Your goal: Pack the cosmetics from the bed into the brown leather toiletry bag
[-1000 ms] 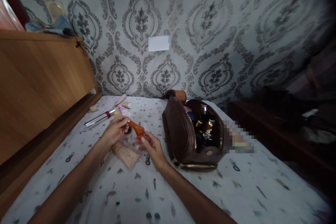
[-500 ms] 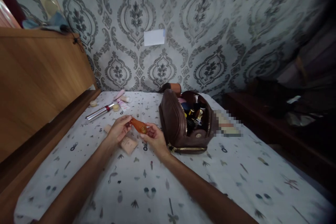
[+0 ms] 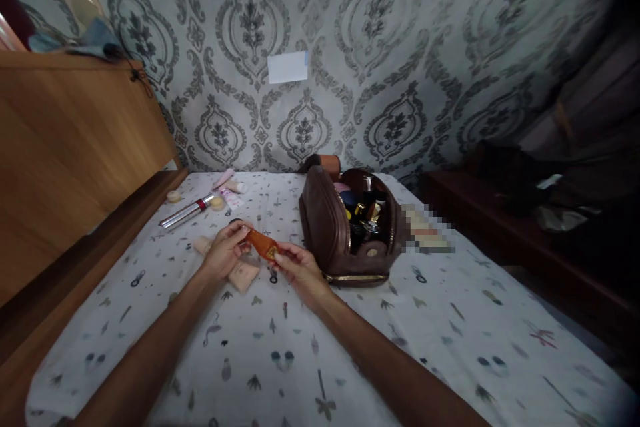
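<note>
Over the printed sheet [image 3: 250, 353], the left hand [image 3: 224, 252] and right hand [image 3: 303, 271] pinch an orange bottle [image 3: 261, 244] that slackened grips might drop.

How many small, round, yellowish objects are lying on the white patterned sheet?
2: one object near the brown wooden cabinet, another object by the red-banded silver tube. More may be hidden behind the bare left hand or brown leather bag.

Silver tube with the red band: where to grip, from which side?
I'd pinch the silver tube around its long plain barrel, left of the red band, coming from above and squeezing across its length. It lies on its side on the printed sheet, slim and straight. The right end looks tighter: a small yellowish pot sits close by it.
</note>
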`<state>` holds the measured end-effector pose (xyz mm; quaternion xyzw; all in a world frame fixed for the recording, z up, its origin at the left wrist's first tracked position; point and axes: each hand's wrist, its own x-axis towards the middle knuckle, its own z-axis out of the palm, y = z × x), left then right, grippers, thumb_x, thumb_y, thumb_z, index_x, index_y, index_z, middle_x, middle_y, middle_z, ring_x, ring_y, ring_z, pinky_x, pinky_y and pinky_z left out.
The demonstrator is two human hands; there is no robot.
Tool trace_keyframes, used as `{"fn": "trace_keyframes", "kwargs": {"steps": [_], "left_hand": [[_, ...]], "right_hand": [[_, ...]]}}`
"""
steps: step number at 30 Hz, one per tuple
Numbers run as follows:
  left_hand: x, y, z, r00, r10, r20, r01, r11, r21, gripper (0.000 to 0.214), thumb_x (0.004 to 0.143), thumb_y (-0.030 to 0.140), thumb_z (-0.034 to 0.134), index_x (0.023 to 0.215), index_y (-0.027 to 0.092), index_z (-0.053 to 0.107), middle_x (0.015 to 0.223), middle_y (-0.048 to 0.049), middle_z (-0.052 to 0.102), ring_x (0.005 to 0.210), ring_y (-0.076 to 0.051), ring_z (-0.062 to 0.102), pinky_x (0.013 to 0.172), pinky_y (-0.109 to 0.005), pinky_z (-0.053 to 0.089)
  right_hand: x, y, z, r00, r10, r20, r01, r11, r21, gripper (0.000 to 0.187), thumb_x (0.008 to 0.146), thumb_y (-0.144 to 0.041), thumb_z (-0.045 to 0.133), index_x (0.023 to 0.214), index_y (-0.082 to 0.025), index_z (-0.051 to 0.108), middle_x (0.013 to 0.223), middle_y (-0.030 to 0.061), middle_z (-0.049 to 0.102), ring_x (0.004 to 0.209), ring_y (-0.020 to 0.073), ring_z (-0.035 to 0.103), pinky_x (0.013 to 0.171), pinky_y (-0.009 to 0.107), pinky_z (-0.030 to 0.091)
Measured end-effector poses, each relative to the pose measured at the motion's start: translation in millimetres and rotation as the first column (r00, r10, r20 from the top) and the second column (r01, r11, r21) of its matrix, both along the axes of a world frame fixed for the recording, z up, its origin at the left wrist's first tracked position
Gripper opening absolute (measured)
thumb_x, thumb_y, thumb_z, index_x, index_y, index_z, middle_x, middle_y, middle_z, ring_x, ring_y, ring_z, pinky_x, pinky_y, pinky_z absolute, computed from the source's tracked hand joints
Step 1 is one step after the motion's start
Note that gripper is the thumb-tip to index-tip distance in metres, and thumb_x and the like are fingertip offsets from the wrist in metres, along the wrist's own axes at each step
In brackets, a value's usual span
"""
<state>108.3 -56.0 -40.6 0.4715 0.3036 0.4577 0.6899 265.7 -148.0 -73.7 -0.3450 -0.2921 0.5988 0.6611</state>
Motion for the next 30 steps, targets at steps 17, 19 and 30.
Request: {"fn": "trace_keyframes", "kwargs": {"steps": [17,19,30], "left_hand": [[3,-20,13.5,0.992,0.017,-0.128,0.004,0.986,0.167,0.038,0.07,0.044,0.081,0.098,0.02,0.071,0.077,0.0018,0.06,0.066,-0.01,0.055,0.061,-0.019,0.046],[4,-23,10.2,0.987,0.024,-0.157,0.001,0.987,0.161,0.04,0.071,0.044,0.081,0.102,0.022,0.071,0.084,0.0009,0.063,0.072,-0.012,0.058,0.064,-0.019,0.048],[10,-34,1.6,0.925,-0.11,-0.363,0.163,0.979,0.12,0.073,0.063,0.048,0.085,0.127,0.028,0.058,0.122,-0.0061,0.068,0.114,-0.029,0.063,0.09,-0.032,0.056]], "right_hand": [[-2,-8,1.2,0.984,0.157,-0.084,-0.157,0.988,0.003,0.05,0.06,-0.046,0.089,0.09,-0.017,0.061,0.076,0.0022,0.075,0.063,0.0135,0.07,0.057,0.02,0.048],[-3,-9,1.5,0.985,0.16,-0.072,-0.158,0.987,0.031,0.05,0.058,-0.044,0.091,0.086,-0.017,0.061,0.077,0.0008,0.073,0.065,0.0135,0.07,0.059,0.021,0.05],[-5,-5,-4.5,0.998,0.002,-0.068,0.001,0.999,0.036,0.056,0.047,-0.048,0.093,0.072,-0.018,0.054,0.078,-0.0027,0.067,0.066,0.0126,0.066,0.068,0.028,0.055]]}}
